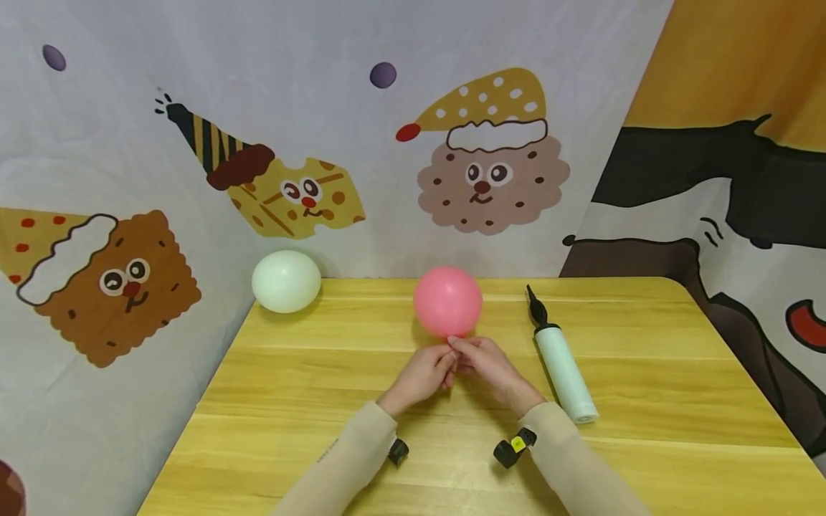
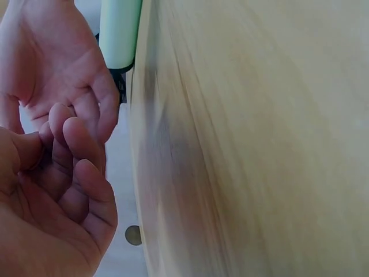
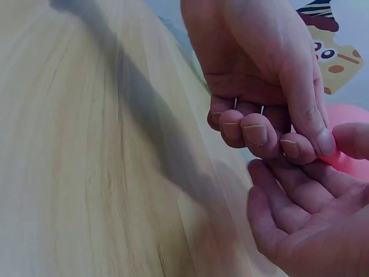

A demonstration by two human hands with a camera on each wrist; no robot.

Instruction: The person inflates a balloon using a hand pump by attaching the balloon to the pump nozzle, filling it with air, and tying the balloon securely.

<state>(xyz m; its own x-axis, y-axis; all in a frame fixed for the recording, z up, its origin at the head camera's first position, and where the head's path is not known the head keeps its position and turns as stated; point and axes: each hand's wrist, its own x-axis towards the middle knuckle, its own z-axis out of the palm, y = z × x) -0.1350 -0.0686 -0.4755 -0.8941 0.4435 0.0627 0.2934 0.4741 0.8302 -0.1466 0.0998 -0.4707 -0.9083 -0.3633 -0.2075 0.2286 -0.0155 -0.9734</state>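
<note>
An inflated pink balloon (image 1: 447, 301) sits in front of both hands, its neck end toward the person. My left hand (image 1: 421, 374) pinches the neck between thumb and forefinger, the other fingers curled. From the right, my right hand (image 1: 493, 364) pinches the balloon's base with its thumb on top; in the right wrist view its other fingers spread under the left hand's fingertips. The fingers of both hands meet there and hide most of the neck. Only a bit of the pink balloon (image 3: 350, 114) shows behind the thumbs in that view.
To the right of the hands lies a pale green hand pump (image 1: 566, 373) with a black nozzle. A pale, whitish-green balloon (image 1: 287, 282) rests at the back left corner of the wooden table (image 1: 677, 358). A printed cloth (image 1: 387, 215) hangs behind the table.
</note>
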